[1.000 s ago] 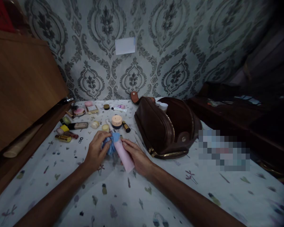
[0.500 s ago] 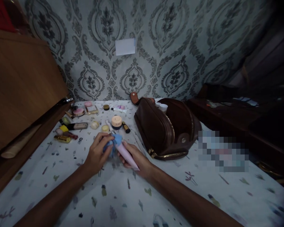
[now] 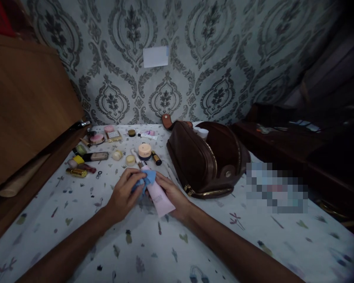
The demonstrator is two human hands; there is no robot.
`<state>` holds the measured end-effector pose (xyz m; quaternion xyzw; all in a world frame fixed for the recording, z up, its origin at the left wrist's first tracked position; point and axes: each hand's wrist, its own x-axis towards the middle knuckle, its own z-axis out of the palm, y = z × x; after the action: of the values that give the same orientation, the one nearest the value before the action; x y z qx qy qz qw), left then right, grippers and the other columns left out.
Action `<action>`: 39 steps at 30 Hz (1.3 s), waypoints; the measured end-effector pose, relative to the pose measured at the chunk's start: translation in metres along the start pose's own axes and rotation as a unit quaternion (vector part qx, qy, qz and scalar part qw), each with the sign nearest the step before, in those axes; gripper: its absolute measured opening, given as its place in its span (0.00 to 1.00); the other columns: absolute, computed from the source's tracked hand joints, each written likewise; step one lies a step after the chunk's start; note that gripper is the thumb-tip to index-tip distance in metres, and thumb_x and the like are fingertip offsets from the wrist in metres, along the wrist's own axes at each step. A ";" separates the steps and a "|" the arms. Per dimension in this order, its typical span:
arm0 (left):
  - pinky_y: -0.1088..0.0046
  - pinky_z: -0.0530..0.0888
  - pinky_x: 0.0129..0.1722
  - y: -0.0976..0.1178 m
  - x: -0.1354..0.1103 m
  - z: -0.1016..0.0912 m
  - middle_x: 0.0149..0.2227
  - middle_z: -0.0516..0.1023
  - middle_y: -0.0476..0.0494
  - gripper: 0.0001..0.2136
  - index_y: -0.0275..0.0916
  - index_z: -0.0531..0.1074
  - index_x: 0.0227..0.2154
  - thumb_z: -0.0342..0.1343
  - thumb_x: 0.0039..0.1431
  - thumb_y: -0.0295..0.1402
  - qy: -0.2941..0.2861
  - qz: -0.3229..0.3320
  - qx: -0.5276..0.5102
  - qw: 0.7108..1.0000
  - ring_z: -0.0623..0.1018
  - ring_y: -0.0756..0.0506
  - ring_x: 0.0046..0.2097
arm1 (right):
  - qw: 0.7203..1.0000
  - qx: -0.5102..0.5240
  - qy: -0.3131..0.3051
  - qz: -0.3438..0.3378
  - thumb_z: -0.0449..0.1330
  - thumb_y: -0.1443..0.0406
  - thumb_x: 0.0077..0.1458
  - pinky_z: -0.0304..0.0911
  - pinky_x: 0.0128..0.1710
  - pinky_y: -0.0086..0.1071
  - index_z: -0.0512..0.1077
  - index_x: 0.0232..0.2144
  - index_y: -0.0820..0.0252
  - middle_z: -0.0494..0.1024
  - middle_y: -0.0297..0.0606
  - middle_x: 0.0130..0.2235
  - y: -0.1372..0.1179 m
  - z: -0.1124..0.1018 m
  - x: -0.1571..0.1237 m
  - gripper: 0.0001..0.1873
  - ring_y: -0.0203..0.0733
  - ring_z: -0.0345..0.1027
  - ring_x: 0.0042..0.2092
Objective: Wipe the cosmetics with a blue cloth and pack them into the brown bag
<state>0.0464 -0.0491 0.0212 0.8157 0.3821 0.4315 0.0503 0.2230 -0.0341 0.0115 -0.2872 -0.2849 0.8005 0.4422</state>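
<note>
The flattened, soft plastic tube (image 3: 162,201) is pale pink with grey lettering, and the crumpled fabric cloth (image 3: 149,178) is light blue. A white fabric cover (image 3: 153,251) carries small scattered plant motifs in muted green, grey, plum and black. The wallpaper (image 3: 166,94) repeats ornate dark grey medallions and leafy scrolls on a paler grey ground. The boxy leather bag (image 3: 184,157) is dark brown with gold-coloured zips (image 3: 212,193). The squat round jar (image 3: 144,150) pairs a peach lid with a dark base; the wooden cabinet (image 3: 26,90) is plain mid-brown.
</note>
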 end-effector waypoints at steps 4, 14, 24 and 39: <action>0.66 0.74 0.46 -0.013 0.003 -0.003 0.45 0.69 0.41 0.10 0.40 0.71 0.47 0.50 0.66 0.30 0.073 -0.060 0.026 0.995 0.73 0.43 0.48 | 0.999 -0.019 -0.035 0.020 0.68 0.58 0.51 0.66 0.27 0.27 0.72 0.45 0.58 0.79 0.35 0.28 0.000 0.002 -0.002 0.20 0.38 0.73 0.29; 0.68 0.74 0.44 0.017 -0.001 0.002 0.46 0.70 0.38 0.15 0.41 0.67 0.54 0.49 0.66 0.25 -0.066 0.067 -0.023 0.995 0.73 0.44 0.47 | 0.998 -0.013 0.030 -0.053 0.74 0.56 0.41 0.60 0.26 0.24 0.75 0.31 0.60 0.73 0.28 0.25 -0.001 0.000 0.003 0.19 0.31 0.63 0.25; 0.68 0.75 0.42 0.023 -0.003 -0.001 0.45 0.72 0.36 0.14 0.39 0.68 0.52 0.48 0.65 0.24 -0.108 0.125 -0.054 0.985 0.74 0.44 0.46 | 0.995 -0.015 0.057 -0.081 0.74 0.56 0.40 0.61 0.26 0.25 0.76 0.34 0.58 0.75 0.29 0.26 -0.001 -0.008 0.011 0.20 0.33 0.65 0.27; 0.66 0.75 0.44 0.014 -0.001 0.001 0.46 0.70 0.38 0.15 0.41 0.69 0.55 0.47 0.67 0.28 -0.058 0.047 -0.019 0.997 0.73 0.44 0.47 | 0.998 -0.018 0.052 -0.044 0.72 0.57 0.44 0.62 0.26 0.26 0.75 0.32 0.61 0.75 0.30 0.25 0.003 -0.005 0.006 0.17 0.33 0.66 0.26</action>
<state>0.0548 -0.0593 0.0263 0.8554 0.3310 0.3927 0.0676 0.2221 -0.0290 0.0048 -0.3238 -0.2884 0.7589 0.4859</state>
